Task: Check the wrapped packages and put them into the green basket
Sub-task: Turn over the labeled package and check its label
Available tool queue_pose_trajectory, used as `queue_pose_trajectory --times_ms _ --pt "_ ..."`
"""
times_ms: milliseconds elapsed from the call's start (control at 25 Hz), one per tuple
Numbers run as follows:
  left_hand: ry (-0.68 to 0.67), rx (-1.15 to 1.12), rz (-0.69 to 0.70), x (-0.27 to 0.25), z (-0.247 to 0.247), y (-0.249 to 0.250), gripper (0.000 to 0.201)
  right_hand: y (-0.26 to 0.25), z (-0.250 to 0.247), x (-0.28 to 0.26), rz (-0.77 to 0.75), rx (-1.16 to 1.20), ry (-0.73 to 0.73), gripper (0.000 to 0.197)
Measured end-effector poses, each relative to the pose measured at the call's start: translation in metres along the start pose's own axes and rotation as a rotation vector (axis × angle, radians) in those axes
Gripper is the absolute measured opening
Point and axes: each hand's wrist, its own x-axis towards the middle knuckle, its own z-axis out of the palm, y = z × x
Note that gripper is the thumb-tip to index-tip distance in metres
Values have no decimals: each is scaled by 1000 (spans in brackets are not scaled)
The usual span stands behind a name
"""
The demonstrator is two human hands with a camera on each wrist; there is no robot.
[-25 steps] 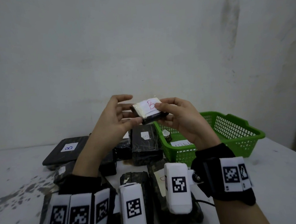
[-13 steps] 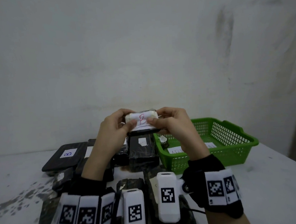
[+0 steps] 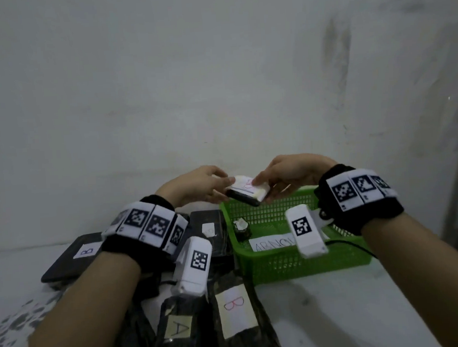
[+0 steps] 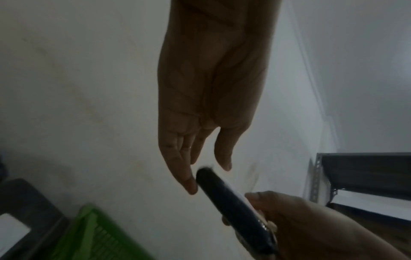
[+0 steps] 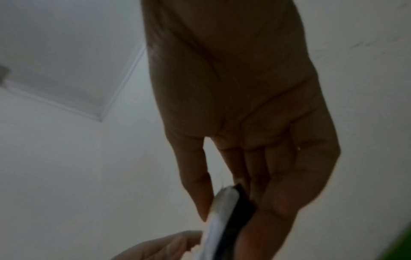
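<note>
A small black wrapped package (image 3: 246, 191) with a white label marked with a red B hangs tilted over the back left corner of the green basket (image 3: 307, 260). My right hand (image 3: 261, 187) pinches its right end between thumb and fingers, which the right wrist view shows too, with the package (image 5: 224, 219) in the right hand (image 5: 233, 198). My left hand (image 3: 223, 186) has straight fingers. In the left wrist view one fingertip (image 4: 191, 186) touches the end of the package (image 4: 233, 207), and the thumb stands just off it.
Inside the basket lie a small wrapped package (image 3: 241, 228) and a white paper slip (image 3: 273, 243). Several black packages lie left of it, labelled B (image 3: 82, 250), A (image 3: 178, 330) and B (image 3: 234, 308). The wall rises close behind. A metal shelf (image 4: 355, 176) stands off to the right.
Both hands have come down and to the right, from in front of the wall to over the basket's corner. The package has tilted, and the left hand's fingers have straightened off it.
</note>
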Motion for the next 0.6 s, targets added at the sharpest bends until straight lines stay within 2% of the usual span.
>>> queue_pose_trajectory --times_ms 120,240,360,400,520,600 --pt "20 -54 -109 24 -1 -13 54 20 -20 27 159 -60 40 17" --pt "64 -104 -177 44 -7 -27 63 47 -30 55 340 -19 0 19" --pt "67 -129 -210 60 -14 -39 63 63 -33 83 279 -70 64 8" --pt "66 -137 -212 66 -17 -41 63 65 -35 94 244 -110 97 11" --pt "62 -147 -213 81 -26 -45 63 68 -31 120 319 -213 82 26" --pt "48 -147 -210 90 -28 -46 62 73 -27 137 316 -289 61 20"
